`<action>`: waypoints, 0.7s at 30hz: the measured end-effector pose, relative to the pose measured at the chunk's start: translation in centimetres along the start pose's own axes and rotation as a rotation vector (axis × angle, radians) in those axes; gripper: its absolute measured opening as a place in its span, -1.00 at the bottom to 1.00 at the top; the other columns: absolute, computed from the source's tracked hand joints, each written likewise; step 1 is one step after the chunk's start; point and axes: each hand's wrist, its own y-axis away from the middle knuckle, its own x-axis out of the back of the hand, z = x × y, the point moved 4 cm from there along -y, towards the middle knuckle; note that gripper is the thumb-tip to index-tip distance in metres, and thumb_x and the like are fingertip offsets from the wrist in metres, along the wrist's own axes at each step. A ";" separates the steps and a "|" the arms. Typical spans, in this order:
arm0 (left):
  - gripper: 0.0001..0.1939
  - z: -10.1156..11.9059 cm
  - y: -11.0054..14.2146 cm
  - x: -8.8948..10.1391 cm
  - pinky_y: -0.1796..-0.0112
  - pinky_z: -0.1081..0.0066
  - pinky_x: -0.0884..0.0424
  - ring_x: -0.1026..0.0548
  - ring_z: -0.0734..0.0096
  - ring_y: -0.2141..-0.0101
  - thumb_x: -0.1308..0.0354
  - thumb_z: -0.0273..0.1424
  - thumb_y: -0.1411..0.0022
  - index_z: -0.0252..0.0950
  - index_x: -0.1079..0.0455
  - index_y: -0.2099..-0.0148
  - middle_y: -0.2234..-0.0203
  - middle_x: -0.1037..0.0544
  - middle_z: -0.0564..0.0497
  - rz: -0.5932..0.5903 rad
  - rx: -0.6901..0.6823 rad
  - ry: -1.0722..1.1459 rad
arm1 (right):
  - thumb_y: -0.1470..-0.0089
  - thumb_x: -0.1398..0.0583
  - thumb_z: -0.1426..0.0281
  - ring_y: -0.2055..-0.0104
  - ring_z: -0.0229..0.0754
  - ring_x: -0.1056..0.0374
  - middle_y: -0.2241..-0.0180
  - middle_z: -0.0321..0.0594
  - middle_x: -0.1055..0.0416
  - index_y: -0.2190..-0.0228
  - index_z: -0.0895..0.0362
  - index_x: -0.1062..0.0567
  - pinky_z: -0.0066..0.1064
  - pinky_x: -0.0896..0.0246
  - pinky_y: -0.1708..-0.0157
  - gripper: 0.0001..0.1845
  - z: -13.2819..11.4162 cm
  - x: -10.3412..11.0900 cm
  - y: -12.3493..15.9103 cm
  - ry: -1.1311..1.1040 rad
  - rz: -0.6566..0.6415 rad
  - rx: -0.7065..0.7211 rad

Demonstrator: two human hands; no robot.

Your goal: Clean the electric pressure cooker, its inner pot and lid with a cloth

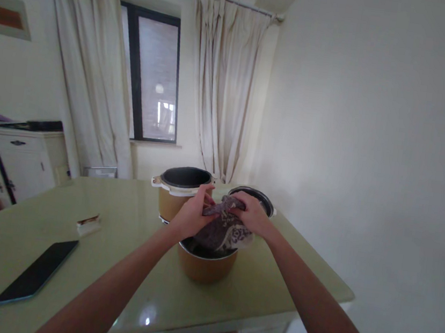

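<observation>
- Gripped, the cloth (220, 232), its bunched top pinched in the fingers of the left hand (192, 214) and the right hand (254, 213) alike!
- Right below those fingers, the pot (205, 269), its mouth partly covered by the loose folds!
- Beyond the left fingers, the cooker (171, 202) was seen, lidless, on the table (125, 230).
</observation>
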 end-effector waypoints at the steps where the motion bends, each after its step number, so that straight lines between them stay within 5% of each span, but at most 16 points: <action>1: -0.38 -0.4 0.1 0.0 0.13 0.26 -0.50 -0.62 0.23 0.19 -0.35 -0.33 -0.16 -0.15 -0.22 -0.22 0.15 -0.58 0.00 -0.041 0.010 -0.028 | -0.11 -0.31 0.43 0.08 -0.05 -0.46 0.16 -0.18 -0.59 0.18 0.09 -0.60 -0.24 -0.28 -0.01 -0.80 0.0 0.3 0.0 -0.005 0.047 -0.001; 4: -0.57 -1.1 0.5 0.0 0.12 0.24 -0.48 -0.59 0.15 0.13 -0.34 -0.26 -0.21 -0.15 -0.34 -0.09 0.14 -0.61 -0.03 -0.139 0.005 -0.131 | -0.11 -0.23 0.50 0.05 -0.03 -0.46 0.13 -0.18 -0.59 0.15 0.07 -0.56 -0.22 -0.27 -0.04 -0.75 -0.3 0.7 -0.1 0.008 0.088 -0.010; 8: -0.61 -1.2 1.0 0.3 -0.01 0.20 -0.44 -0.55 0.14 0.01 -0.18 -0.26 -0.35 -0.13 -0.35 -0.19 0.06 -0.58 -0.06 -0.087 -0.040 -0.187 | -0.10 -0.12 0.56 0.08 -0.04 -0.46 0.17 -0.18 -0.59 0.13 0.07 -0.53 -0.25 -0.27 -0.01 -0.67 -0.8 0.9 0.2 0.027 0.051 0.018; 11: -0.66 -1.3 1.1 0.1 -0.04 0.21 -0.43 -0.53 0.13 0.02 -0.09 -0.11 -0.41 -0.19 -0.51 -0.01 0.06 -0.53 -0.11 -0.114 -0.049 -0.238 | -0.07 -0.12 0.54 0.10 -0.04 -0.45 0.18 -0.18 -0.58 0.12 0.06 -0.53 -0.24 -0.27 0.01 -0.65 -0.4 1.4 0.3 0.028 0.117 -0.013; 14: -0.58 -1.6 1.1 0.0 0.11 0.27 -0.45 -0.54 0.16 0.18 -0.23 0.04 -0.26 -0.22 -0.58 0.19 0.17 -0.54 -0.09 -0.227 -0.015 -0.263 | -0.11 -0.15 0.44 0.19 -0.04 -0.43 0.25 -0.21 -0.56 0.16 0.05 -0.52 -0.23 -0.28 0.07 -0.75 0.4 2.1 0.2 0.000 0.202 -0.074; 17: -0.63 -1.7 1.0 0.3 0.30 0.32 -0.39 -0.50 0.21 0.36 -0.37 -0.01 -0.09 -0.21 -0.54 0.35 0.39 -0.54 -0.01 -0.286 0.025 -0.297 | -0.11 -0.16 0.37 0.22 -0.05 -0.41 0.30 -0.23 -0.54 0.19 0.06 -0.51 -0.24 -0.27 0.10 -0.80 0.7 2.9 -0.2 -0.045 0.265 -0.097; 21: -0.73 -2.0 0.9 0.5 0.32 0.31 -0.38 -0.55 0.15 0.36 -0.38 -0.16 -0.07 -0.20 -0.55 0.25 0.40 -0.61 0.00 -0.280 0.043 -0.236 | -0.07 -0.17 0.34 0.21 -0.05 -0.41 0.30 -0.24 -0.54 0.21 0.07 -0.51 -0.25 -0.27 0.10 -0.78 0.4 3.9 -0.9 -0.073 0.278 -0.093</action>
